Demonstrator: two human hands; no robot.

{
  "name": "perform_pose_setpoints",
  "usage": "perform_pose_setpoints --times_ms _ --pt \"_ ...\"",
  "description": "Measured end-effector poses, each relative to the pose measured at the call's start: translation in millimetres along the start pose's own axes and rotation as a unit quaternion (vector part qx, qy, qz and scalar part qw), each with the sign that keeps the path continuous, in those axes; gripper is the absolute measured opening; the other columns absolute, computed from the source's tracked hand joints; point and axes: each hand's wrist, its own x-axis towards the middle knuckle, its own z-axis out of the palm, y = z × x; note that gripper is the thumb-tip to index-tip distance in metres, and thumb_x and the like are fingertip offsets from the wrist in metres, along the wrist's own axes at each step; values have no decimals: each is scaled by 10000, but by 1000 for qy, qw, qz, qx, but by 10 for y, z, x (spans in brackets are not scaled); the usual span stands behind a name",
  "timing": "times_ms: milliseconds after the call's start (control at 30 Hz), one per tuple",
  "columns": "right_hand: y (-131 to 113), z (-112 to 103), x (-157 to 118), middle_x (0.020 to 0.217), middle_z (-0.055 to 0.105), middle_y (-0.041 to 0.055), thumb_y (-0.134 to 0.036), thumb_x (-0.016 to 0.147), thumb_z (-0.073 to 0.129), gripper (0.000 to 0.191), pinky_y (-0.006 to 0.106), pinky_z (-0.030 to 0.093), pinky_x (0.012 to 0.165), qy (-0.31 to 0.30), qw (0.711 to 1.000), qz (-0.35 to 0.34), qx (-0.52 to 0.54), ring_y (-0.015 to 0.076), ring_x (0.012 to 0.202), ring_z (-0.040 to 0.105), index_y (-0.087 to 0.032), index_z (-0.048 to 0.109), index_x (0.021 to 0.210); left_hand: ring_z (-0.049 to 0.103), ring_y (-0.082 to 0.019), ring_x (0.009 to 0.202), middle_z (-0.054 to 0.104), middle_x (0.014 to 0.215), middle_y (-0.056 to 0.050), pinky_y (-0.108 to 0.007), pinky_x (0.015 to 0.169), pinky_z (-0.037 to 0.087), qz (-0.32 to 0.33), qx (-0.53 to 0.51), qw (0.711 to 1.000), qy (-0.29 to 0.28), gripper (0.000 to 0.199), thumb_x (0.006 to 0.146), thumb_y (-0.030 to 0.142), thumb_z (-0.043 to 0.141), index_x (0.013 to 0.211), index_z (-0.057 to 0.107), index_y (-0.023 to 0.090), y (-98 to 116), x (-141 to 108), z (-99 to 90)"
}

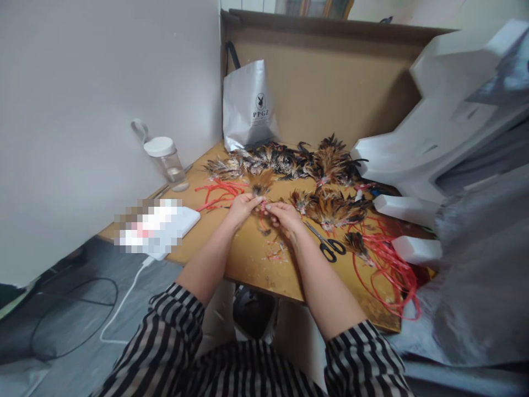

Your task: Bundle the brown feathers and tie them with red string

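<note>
Over the middle of the wooden table [243,259], my left hand [243,208] is closed on the lower end of a small bunch of brown feathers [260,182]. Its tips fan upward. My right hand [285,216] pinches a red plastic string [263,207] at the base of that bunch, fingertips close to the left hand's. To the right of my right forearm lie black-handled scissors [328,245]. Beyond the right hand rest several more feather bunches [341,209], and red strings [221,190] are spread beyond the left hand.
A long feather pile [285,160] lies at the back by a silver bag [248,105]. On the left are a lidded bottle [169,162] and a white device with a cable [177,223]. Tangled red strings [392,270] and white foam pieces [407,209] crowd the right edge.
</note>
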Motion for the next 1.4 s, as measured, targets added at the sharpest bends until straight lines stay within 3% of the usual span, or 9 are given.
perform_pose_setpoints --times_ms 333,600,900,1267,1400 --pt "-5 47 -6 524 547 -28 -324 539 683 228 174 178 358 28 999 -18 13 29 381 317 -142 627 664 498 -79 508 612 575 -23 -205 543 369 7 6 1000 3 275 618 367 682 696 661 105 -32 10 2" --pt "35 77 -2 487 532 -30 -334 532 693 235 184 212 367 45 999 -26 4 40 384 339 -142 625 649 552 -119 560 628 590 -32 -241 597 417 -15 -23 1000 13 289 592 360 699 724 663 106 -10 -22 52" --pt "73 62 32 600 566 -15 -360 577 659 229 170 214 365 11 998 -6 54 30 402 356 -146 605 639 488 -81 490 593 537 -9 -205 526 359 13 16 1000 18 248 621 357 675 608 623 114 -35 -5 47" --pt "92 84 32 541 548 -20 -329 537 673 221 180 228 371 50 998 -20 35 37 394 348 -151 618 656 460 -70 470 581 533 -3 -202 505 340 0 23 999 25 258 617 367 680 604 623 116 -65 5 38" --pt "30 80 11 439 488 -37 -336 551 649 203 199 226 379 93 994 -54 -16 51 381 331 -156 623 640 503 -83 502 634 621 -39 -212 527 373 -22 11 999 23 272 615 374 681 695 658 115 -36 3 12"
